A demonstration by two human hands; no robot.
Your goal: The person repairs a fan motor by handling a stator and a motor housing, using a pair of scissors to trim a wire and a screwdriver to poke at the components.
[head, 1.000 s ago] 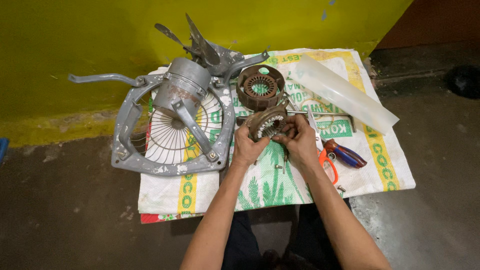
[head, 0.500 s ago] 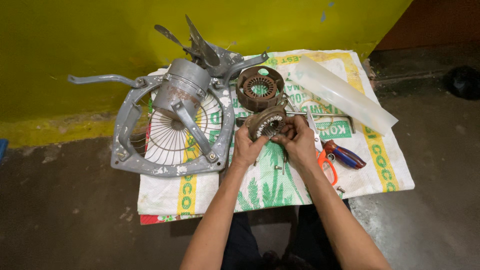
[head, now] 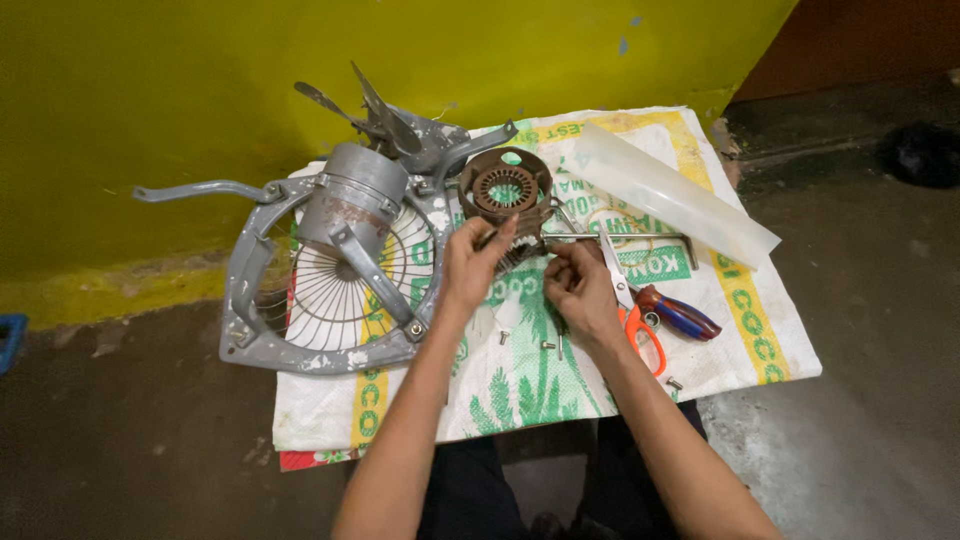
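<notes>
Head view is showing us our two hands meeting over a small motor part (head: 522,252), a brownish piece with ribbed metal that we are gripping between them just above the woven sack (head: 720,330) spread on the floor. Our left hand (head: 472,262) is closing its fingers on the part's left side, and our right hand (head: 578,285) is pinching at its right side; the fingers are covering most of it, so we cannot tell its full shape. Just behind it, a round brown stator (head: 505,187) is lying on the sack. To the left, a grey fan frame (head: 262,340) with a wire grille and motor housing (head: 352,200) is resting, partly off the sack. Scissors with orange handles (head: 640,325) and pliers (head: 680,313) are lying just beside our right wrist, which is hiding part of them. A pale plastic sheet (head: 670,195) is lying at the far right. Small screws (head: 548,345) are lying near our wrists.
</notes>
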